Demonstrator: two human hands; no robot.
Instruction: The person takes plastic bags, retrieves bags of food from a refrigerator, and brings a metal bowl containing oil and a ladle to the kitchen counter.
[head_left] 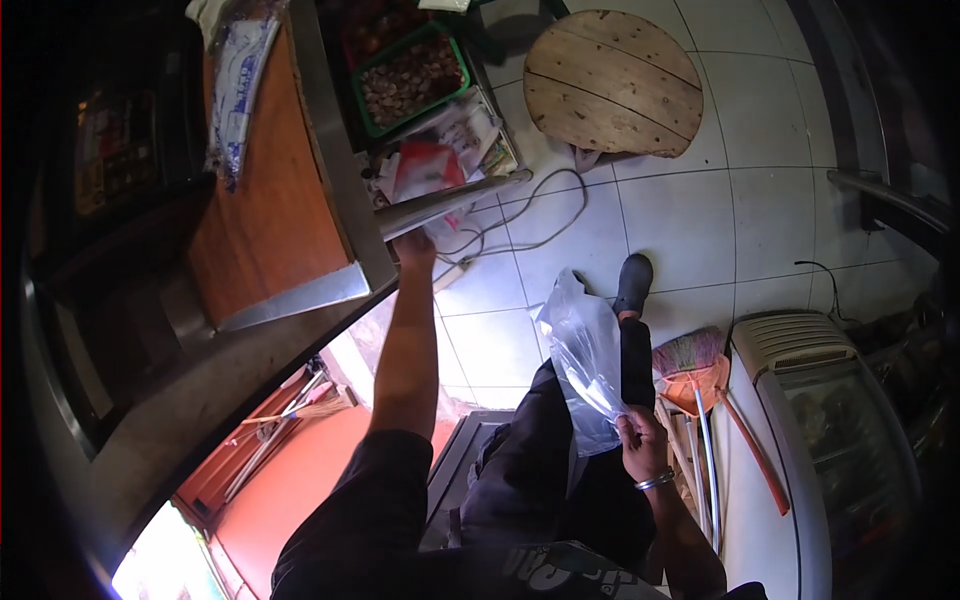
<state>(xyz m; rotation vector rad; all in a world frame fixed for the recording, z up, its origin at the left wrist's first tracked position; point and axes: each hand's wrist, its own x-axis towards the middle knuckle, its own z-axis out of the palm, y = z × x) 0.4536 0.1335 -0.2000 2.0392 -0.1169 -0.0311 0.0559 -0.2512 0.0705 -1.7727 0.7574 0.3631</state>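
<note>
While the left hand (413,247) reached in under a metal bar (455,203), the right hand (643,443) held a clear plastic bag (583,345). The right thumb and fingers pinched the bag near the end closest to the body. From that hand, the rest of the bag stretched ahead and a bit to the left — in front of the dark pants (520,490) and toward the white tile floor (670,220). A shiny bracelet (656,481) sat on the right wrist.

The bar hid most of the left fingers, so it was not possible to tell if they were spread or pressed together. Just past the left hand lay some red and clear plastic (425,170) — too hidden to tell if they touched. Beyond that was a green basket (464,70) with lots of small, round things (410,82) in it. A broom (690,352) stood near the right hand.
</note>
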